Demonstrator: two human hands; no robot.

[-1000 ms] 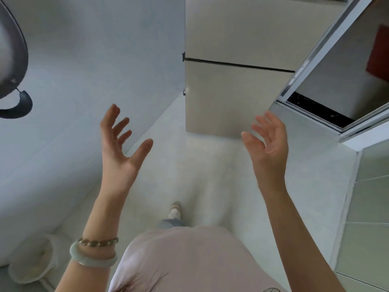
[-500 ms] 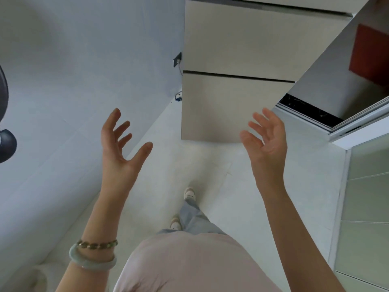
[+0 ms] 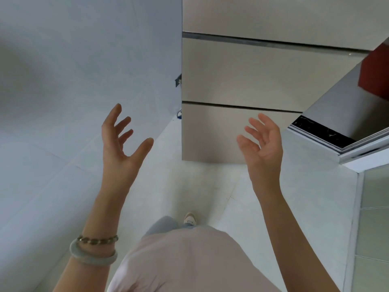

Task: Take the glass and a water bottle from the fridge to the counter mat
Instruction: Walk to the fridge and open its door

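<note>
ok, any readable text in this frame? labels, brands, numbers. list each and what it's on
No readable text in this frame.
fridge: plain door fronts, no badge or label showing.
red panel at the right edge: no lettering visible.
shoe: small dark mark on it, too small to read.

Single head view, facing forward-down toward fridge.

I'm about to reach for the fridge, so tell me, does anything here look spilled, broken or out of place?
Nothing stands out. The fridge has its doors shut with straight, even seams, the floor in front shows no spill, and the left hand and right hand are both open and empty.
</note>
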